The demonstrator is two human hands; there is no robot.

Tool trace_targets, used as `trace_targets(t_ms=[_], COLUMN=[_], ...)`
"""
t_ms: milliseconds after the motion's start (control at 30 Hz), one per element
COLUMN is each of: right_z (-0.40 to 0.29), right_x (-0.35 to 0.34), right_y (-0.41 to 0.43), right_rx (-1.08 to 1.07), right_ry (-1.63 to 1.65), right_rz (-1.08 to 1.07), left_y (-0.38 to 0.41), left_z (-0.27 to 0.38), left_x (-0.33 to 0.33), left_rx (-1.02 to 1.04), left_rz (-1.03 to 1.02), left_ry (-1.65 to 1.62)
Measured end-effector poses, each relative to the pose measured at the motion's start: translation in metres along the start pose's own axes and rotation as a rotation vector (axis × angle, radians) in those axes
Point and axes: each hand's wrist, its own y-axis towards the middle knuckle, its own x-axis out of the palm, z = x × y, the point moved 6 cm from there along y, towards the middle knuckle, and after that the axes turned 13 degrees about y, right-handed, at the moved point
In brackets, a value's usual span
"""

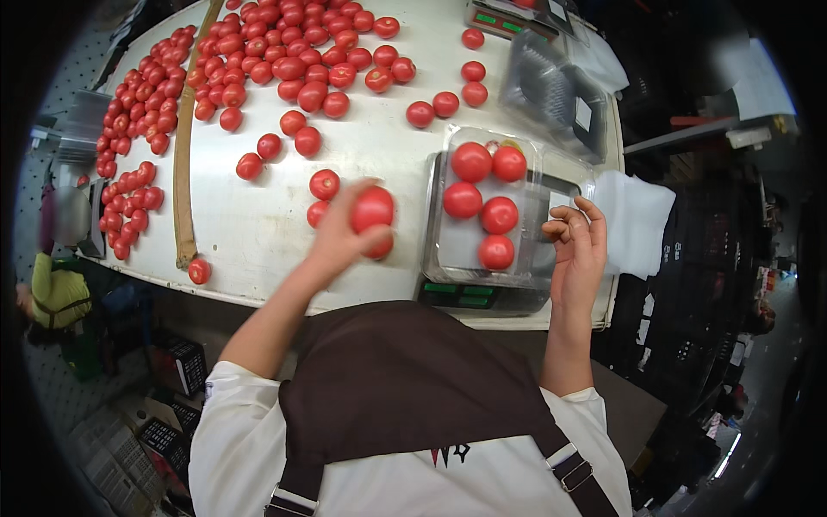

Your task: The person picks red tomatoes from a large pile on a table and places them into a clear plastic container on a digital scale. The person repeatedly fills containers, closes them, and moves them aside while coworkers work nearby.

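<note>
My left hand [342, 226] is blurred and has its fingers and thumb around a red tomato [373, 208] over the white table. A second tomato [380, 247] shows just below it, partly hidden by the thumb. To the right, a clear plastic clamshell container [452, 255] lies open on a digital scale [452, 297] with a green-lit display. Several tomatoes [471, 161] sit inside the container. Beside the container's lid side is my right hand [576, 242], its fingers loosely curled and apart, with nothing visible in them. Whether its fingertips touch the lid is unclear.
Many loose tomatoes [291, 52] cover the table's far left, split by a brown strip [184, 168]. Stacked clear containers [549, 90] and white foam sheets [636, 223] lie at right. Another scale [497, 22] stands at the back. A person in yellow-green [61, 291] is at far left.
</note>
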Motion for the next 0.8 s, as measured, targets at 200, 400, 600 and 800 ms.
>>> trace_targets(t_ms=[200,400,600,800], right_z=[-0.022,-0.042,-0.021,0.029], right_x=[-0.066,-0.148,-0.241,-0.288], right_y=[-0.035,-0.052,-0.042,0.001], right_rx=[0.027,-0.009,-0.004,-0.154], right_ry=[0.033,0.015,-0.321,-1.055], right_rz=[0.005,0.082,0.151,0.082], left_y=[-0.024,-0.026,-0.047,-0.047], left_z=[0.091,0.097,0.049,0.035], left_x=[0.116,0.131,0.066,0.071], left_rx=[0.27,0.28,0.072,0.037], left_rz=[-0.073,0.149,0.359,0.362], left_ry=[0.569,0.629,0.282,0.207])
